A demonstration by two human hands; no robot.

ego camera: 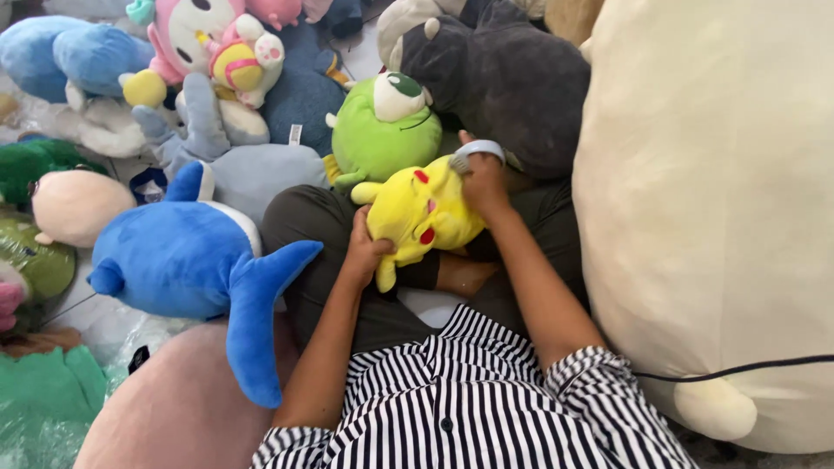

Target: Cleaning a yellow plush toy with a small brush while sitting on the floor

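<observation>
Closely ringed by a blue whale plush (195, 260) and green one-eyed plush (382, 130), both hands' fingers (369, 247) apparently clasp the yellow plush (421, 213).

Yellow plush (417, 208) with red cheeks, green one-eyed plush (382, 130), blue-and-white whale plush (191, 260), charcoal grey plush (504, 78), huge cream plush (712, 208), black-and-white striped shirt (469, 408).

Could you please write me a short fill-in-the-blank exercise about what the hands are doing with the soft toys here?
1. Both hands grip a soft toy coloured ____.
2. The right hand presses a pale ____ against it.
3. The left hand holds its ____ edge.
4. Behind it sits a one-eyed ____ plush.

Missing words: yellow; brush; lower; green
</observation>
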